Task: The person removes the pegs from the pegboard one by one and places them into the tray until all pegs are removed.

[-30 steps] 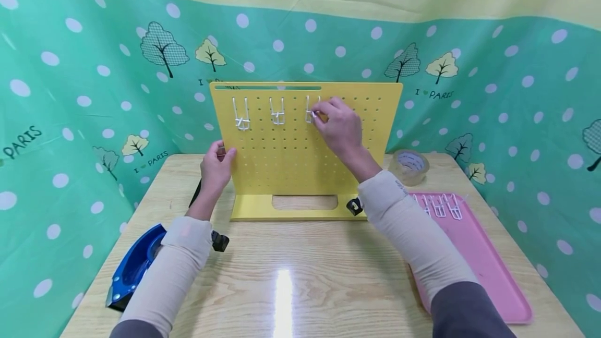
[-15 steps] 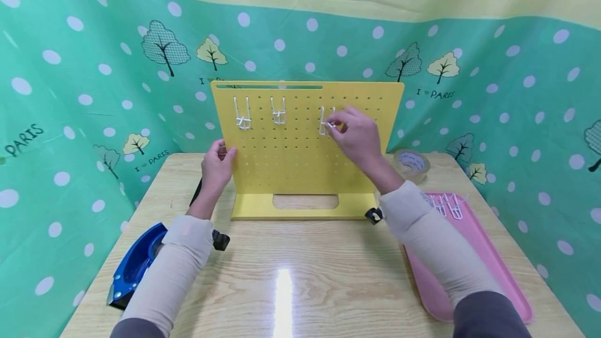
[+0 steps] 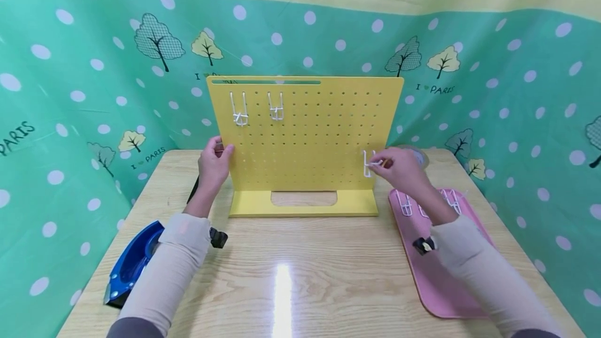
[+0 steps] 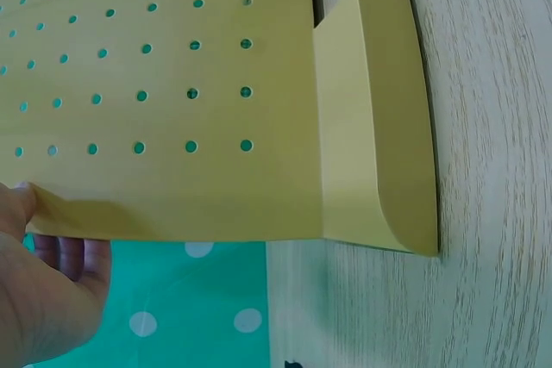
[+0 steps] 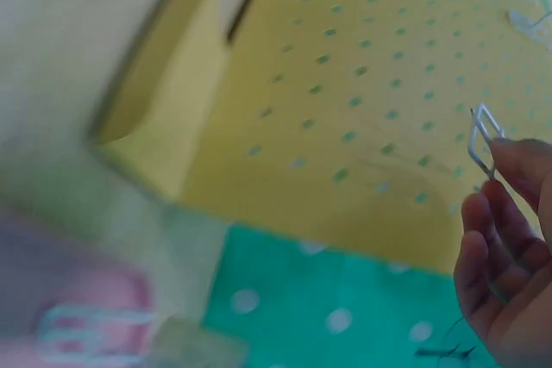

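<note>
Near yellow pegboard (image 3: 305, 158), my right hand (image 3: 403, 170) pinched white hook (image 3: 365, 165), long axis upright, open end up; left hand (image 3: 214, 163) gripped pegboard's edge.

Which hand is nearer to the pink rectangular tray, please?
The right hand, near the far end of the tray; the left hand is far to its left, gripping the yellow perforated board.

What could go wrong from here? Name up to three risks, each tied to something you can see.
The white hook might slip, since the right hand pinches it with the fingertips.
The yellow pegboard could shift if the left hand loosened its grip on the left edge.
The right forearm extends above the pink tray and might knock the hooks there.
</note>
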`<state>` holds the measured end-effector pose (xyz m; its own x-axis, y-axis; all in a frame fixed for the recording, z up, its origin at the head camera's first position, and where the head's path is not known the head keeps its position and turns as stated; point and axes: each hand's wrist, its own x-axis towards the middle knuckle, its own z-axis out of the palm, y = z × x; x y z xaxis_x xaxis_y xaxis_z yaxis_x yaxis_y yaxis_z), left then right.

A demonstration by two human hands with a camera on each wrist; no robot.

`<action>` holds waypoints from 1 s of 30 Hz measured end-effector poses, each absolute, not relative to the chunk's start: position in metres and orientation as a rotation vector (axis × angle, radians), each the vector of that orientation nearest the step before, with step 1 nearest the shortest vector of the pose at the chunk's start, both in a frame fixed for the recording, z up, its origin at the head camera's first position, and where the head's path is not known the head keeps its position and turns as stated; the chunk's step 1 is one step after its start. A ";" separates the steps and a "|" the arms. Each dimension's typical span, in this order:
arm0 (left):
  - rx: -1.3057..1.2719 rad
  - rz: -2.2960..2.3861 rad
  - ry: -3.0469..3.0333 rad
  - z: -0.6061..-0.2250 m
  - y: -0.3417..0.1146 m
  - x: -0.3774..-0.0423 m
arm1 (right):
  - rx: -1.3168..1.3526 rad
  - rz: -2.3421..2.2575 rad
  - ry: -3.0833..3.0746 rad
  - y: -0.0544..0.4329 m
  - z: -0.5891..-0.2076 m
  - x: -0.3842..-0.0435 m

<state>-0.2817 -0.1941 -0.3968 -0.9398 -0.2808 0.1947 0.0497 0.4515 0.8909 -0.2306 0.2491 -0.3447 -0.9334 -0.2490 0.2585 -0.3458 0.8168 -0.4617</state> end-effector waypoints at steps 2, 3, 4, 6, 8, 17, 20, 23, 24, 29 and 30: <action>0.194 -1.487 -2.390 -0.395 -0.194 -0.281 | 0.467 0.768 -2.864 0.262 -0.354 -0.224; 0.193 -1.488 -2.386 -0.394 -0.195 -0.280 | 0.482 0.762 -2.880 0.269 -0.359 -0.221; 0.192 -1.486 -2.383 -0.394 -0.195 -0.280 | 0.486 0.758 -2.900 0.274 -0.364 -0.219; 0.192 -1.487 -2.369 -0.392 -0.196 -0.278 | 0.485 0.735 -2.946 0.284 -0.372 -0.213; 0.189 -1.486 -2.361 -0.392 -0.197 -0.278 | 0.474 0.721 -2.988 0.292 -0.379 -0.208; 0.184 -1.505 -2.362 -0.392 -0.195 -0.280 | 0.387 0.704 -3.068 0.332 -0.411 -0.186; 0.182 -1.497 -2.366 -0.393 -0.194 -0.281 | 0.370 0.721 -3.092 0.342 -0.420 -0.182; 0.186 -1.491 -2.372 -0.394 -0.194 -0.281 | 0.362 0.718 -3.123 0.350 -0.427 -0.178; 0.186 -1.490 -2.373 -0.394 -0.193 -0.280 | 0.366 0.715 -3.129 0.351 -0.429 -0.177; 0.189 -1.495 -2.375 -0.394 -0.193 -0.280 | 0.390 0.712 -3.153 0.357 -0.436 -0.172; 0.187 -1.494 -2.377 -0.394 -0.194 -0.280 | 0.381 0.717 -3.167 0.358 -0.437 -0.171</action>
